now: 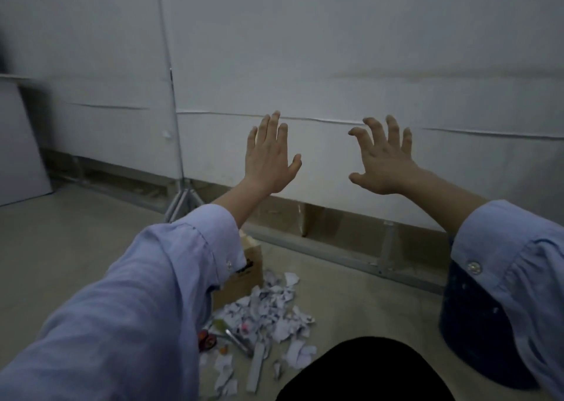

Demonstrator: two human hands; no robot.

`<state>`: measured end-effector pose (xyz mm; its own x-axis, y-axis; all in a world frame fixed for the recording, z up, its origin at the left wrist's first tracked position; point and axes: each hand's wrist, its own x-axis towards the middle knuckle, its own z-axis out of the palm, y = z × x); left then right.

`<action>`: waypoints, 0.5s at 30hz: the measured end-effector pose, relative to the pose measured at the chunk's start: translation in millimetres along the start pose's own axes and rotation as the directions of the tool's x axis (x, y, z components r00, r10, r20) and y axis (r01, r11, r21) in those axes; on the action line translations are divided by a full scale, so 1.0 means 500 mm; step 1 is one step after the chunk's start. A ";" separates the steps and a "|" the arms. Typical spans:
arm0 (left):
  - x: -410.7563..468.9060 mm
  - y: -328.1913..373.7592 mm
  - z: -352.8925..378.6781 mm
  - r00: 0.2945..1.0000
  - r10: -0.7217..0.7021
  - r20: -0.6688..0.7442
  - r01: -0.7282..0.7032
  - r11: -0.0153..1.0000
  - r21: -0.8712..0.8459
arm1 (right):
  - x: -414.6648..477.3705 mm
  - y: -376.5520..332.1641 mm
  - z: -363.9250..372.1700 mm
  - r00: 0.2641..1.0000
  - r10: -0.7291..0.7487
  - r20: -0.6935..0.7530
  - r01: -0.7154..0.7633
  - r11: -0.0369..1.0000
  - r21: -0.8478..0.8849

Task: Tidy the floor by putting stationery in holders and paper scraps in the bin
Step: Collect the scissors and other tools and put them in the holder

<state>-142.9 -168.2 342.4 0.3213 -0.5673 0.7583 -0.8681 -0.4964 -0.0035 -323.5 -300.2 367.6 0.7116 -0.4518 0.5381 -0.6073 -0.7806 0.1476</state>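
Panel (pixel 335 50), white, is seen across the whole background, raised slightly off the floor. Floor (pixel 76 248), pale and smooth, is seen below it. Left sleeve (pixel 122 309) and right sleeve (pixel 518 263), light blue and buttoned at the cuff, are extended forward from the lower corners. Bin (pixel 467 324), dark blue with small holes in its wall, is placed on the floor at the right, partly hidden behind the right sleeve. Dark rounded shape (pixel 363 370) is seen at the bottom edge; what it is cannot be told. Scraps (pixel 274 312), white torn paper with print, are heaped on the floor at lower centre, well apart from the bin. Box (pixel 244 278), brown cardboard, is set just beside the heap, half covered by the left sleeve. Stand (pixel 180 162), thin metal with splayed legs, is placed upright before the panel. Left hand (pixel 270 159) is raised with its back to the camera, fingers straight and lightly spread, nothing held. Right hand (pixel 384 162) is raised likewise, fingers spread wide and bent at the tips, nothing held. Ruler (pixel 258 367), pale, is laid among the nearest scraps. Small coloured stationery (pixel 210 339) is scattered at the heap's left edge, too blurred to identify.
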 end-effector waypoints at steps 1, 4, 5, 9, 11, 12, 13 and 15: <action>-0.017 -0.018 0.004 1.000 -0.016 0.019 0.016 1.000 0.003 | 0.002 -0.018 0.013 1.000 -0.015 0.016 0.015 1.000 0.014; -0.064 -0.078 0.024 0.996 -0.059 0.072 0.057 0.998 0.034 | 0.005 -0.076 0.055 0.997 -0.066 0.045 0.064 0.997 0.044; -0.075 -0.096 0.030 0.994 -0.077 0.081 0.074 0.997 0.036 | 0.005 -0.094 0.067 0.995 -0.079 0.054 0.076 0.996 0.051; -0.116 -0.155 0.042 0.984 -0.147 0.103 0.144 0.989 0.033 | 0.008 -0.152 0.112 0.988 -0.121 0.090 0.114 0.990 0.087; -0.138 -0.183 0.048 0.977 -0.171 0.124 0.168 0.985 0.037 | 0.006 -0.179 0.138 0.982 -0.145 0.119 0.133 0.985 0.108; -0.153 -0.201 0.053 0.975 -0.182 0.131 0.178 0.983 0.043 | 0.006 -0.196 0.155 0.978 -0.161 0.134 0.145 0.982 0.119; -0.167 -0.216 0.058 0.972 -0.193 0.137 0.189 0.981 0.045 | 0.004 -0.211 0.171 0.974 -0.175 0.145 0.157 0.979 0.129; -0.196 -0.242 0.072 0.961 -0.232 0.149 0.230 0.973 0.029 | -0.001 -0.240 0.203 0.962 -0.205 0.181 0.178 0.972 0.154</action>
<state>-55.9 -76.3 245.0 0.5666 -0.5280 0.6327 -0.7594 -0.6326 0.1522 -215.2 -250.1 265.2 0.8730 -0.3529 0.3368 -0.4091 -0.9057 0.1113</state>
